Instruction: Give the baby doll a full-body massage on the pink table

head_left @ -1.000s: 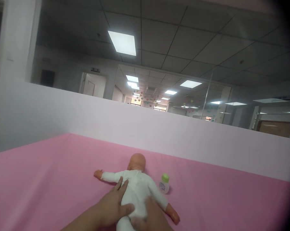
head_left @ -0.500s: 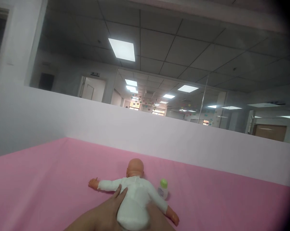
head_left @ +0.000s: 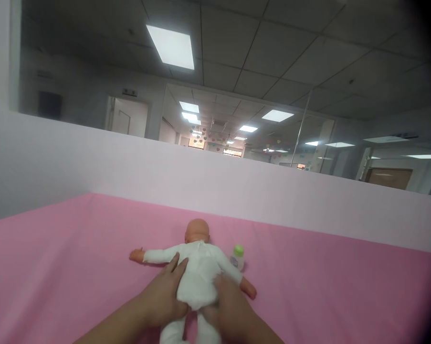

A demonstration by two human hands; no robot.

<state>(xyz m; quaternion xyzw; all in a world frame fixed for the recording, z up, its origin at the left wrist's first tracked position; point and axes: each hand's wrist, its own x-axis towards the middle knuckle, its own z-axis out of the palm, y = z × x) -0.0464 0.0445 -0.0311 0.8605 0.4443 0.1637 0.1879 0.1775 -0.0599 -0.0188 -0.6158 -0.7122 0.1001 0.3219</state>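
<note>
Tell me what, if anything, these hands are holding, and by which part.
A doll, at most: the left hand and right hand are at either side of its torso, thumbs low down. Whether they grip or just press cannot be told.

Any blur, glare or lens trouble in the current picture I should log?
Head view: right hand smeared, probably motion blur, the left hand clearer; head view: nearest ceiling light panel blown out to white, the ceiling around it dark; head view: black curved shading at the right edge; head view: bottle too soft to read its label.
</note>
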